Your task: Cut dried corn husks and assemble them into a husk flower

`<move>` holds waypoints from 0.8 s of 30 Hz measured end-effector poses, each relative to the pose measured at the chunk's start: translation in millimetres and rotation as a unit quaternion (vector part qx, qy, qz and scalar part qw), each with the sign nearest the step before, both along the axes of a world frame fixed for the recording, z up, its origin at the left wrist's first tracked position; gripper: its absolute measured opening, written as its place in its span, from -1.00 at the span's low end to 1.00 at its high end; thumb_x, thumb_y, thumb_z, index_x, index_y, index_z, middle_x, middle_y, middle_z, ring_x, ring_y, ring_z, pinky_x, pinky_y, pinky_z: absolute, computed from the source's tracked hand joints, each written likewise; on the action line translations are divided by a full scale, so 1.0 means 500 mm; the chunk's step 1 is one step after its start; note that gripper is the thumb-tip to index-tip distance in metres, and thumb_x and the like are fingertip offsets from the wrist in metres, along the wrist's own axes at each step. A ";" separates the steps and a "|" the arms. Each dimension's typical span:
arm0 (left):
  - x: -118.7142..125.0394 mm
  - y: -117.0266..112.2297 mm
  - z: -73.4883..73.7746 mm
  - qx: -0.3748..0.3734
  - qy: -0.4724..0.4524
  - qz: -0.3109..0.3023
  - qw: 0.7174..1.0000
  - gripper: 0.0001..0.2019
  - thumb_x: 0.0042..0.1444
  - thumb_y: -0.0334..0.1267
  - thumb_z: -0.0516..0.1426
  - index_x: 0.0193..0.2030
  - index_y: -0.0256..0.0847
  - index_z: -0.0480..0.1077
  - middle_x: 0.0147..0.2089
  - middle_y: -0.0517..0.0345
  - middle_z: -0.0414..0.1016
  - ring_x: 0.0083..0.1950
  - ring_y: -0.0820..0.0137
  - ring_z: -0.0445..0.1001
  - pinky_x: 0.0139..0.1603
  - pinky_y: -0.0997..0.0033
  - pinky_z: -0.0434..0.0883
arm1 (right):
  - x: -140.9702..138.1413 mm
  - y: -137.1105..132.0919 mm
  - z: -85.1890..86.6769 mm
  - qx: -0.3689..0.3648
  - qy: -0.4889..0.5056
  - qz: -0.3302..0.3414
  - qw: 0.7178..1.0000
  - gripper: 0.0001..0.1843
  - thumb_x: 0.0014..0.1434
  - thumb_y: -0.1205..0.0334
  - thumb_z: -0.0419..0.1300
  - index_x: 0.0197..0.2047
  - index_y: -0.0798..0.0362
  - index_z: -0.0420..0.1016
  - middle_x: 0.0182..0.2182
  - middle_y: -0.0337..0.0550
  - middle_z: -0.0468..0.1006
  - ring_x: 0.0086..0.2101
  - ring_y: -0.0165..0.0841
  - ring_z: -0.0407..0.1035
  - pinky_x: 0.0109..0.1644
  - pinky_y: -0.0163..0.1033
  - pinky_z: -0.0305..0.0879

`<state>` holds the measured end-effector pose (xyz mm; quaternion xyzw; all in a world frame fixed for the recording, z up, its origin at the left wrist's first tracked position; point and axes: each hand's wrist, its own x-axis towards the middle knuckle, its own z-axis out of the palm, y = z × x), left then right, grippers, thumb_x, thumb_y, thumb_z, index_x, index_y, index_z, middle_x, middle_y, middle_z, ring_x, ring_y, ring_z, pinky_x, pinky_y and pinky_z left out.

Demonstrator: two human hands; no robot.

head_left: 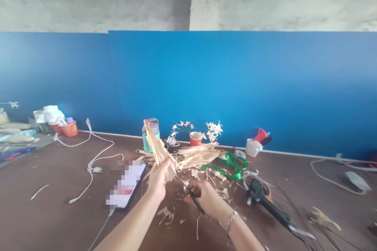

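My left hand (160, 178) is closed on a pale dried corn husk (157, 147), which stands up tall above the fingers. To its right and lower, my right hand (203, 198) grips a slim black tool (194, 199) with a thin tip pointing up and left; its exact kind is not clear. The two hands are apart. Behind them lies a pile of dried husks (200, 155), and small husk scraps (166, 213) are scattered over the brown table (73, 227). Green ribbon (235, 164) curls beside the pile.
A phone (128, 186) with a cable lies left. Behind stand a teal flask (147, 141) and a red cup (196, 138) near white flowers (214, 129). A black glue gun (269, 204) rests right, before a white cup (253, 148). White cables (94, 160) cross the left side.
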<state>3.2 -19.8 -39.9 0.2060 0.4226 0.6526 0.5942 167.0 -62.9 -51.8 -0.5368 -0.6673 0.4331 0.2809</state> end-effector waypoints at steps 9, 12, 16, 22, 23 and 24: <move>-0.001 0.004 -0.007 0.007 0.002 -0.010 1.000 -0.63 -0.27 -0.24 0.34 -0.26 -0.30 0.46 -0.47 0.16 0.54 -0.49 0.43 0.48 -0.45 0.50 0.35 | 0.000 0.002 -0.001 0.008 0.001 0.004 1.000 -0.86 -0.13 0.25 0.20 -0.43 0.11 0.45 -0.67 -0.31 0.32 -0.63 -0.52 0.10 -0.60 -0.44 0.00; -0.001 0.003 -0.006 0.002 0.000 -0.009 1.000 -0.63 -0.27 -0.25 0.34 -0.25 -0.30 0.46 -0.47 0.16 0.54 -0.48 0.43 0.48 -0.43 0.50 0.35 | -0.001 0.000 0.000 0.017 -0.005 0.002 1.000 -0.87 -0.13 0.26 0.19 -0.44 0.12 0.45 -0.65 -0.29 0.36 -0.62 -0.51 0.11 -0.57 -0.43 0.02; -0.001 0.002 -0.005 0.002 -0.003 -0.009 1.000 -0.63 -0.26 -0.25 0.34 -0.25 -0.30 0.46 -0.46 0.15 0.54 -0.47 0.43 0.48 -0.42 0.50 0.36 | -0.001 -0.002 0.010 0.044 -0.024 0.005 0.999 -0.88 -0.13 0.27 0.17 -0.46 0.11 0.46 -0.63 -0.27 0.39 -0.60 -0.50 0.13 -0.54 -0.43 0.05; 0.001 0.000 -0.002 -0.006 -0.004 -0.006 1.000 -0.63 -0.27 -0.24 0.34 -0.26 -0.30 0.46 -0.47 0.13 0.54 -0.47 0.40 0.48 -0.44 0.47 0.36 | 0.001 -0.003 0.018 0.050 -0.050 0.000 0.997 -0.84 -0.11 0.25 0.16 -0.42 0.12 0.49 -0.61 -0.23 0.44 -0.59 -0.47 0.18 -0.53 -0.42 0.07; 0.002 -0.001 0.000 -0.005 -0.005 -0.005 1.000 -0.63 -0.27 -0.24 0.34 -0.25 -0.30 0.46 -0.46 0.13 0.54 -0.47 0.40 0.49 -0.44 0.47 0.36 | 0.001 -0.003 0.018 0.050 -0.051 0.000 0.997 -0.84 -0.11 0.25 0.16 -0.42 0.12 0.49 -0.60 -0.23 0.44 -0.58 -0.47 0.19 -0.53 -0.42 0.08; 0.002 -0.002 0.002 -0.006 -0.006 -0.003 1.000 -0.63 -0.27 -0.24 0.34 -0.26 -0.30 0.46 -0.46 0.13 0.54 -0.46 0.40 0.49 -0.43 0.47 0.36 | 0.001 -0.002 0.018 0.050 -0.050 0.001 0.997 -0.84 -0.11 0.25 0.16 -0.42 0.12 0.49 -0.60 -0.23 0.44 -0.58 -0.47 0.19 -0.52 -0.42 0.08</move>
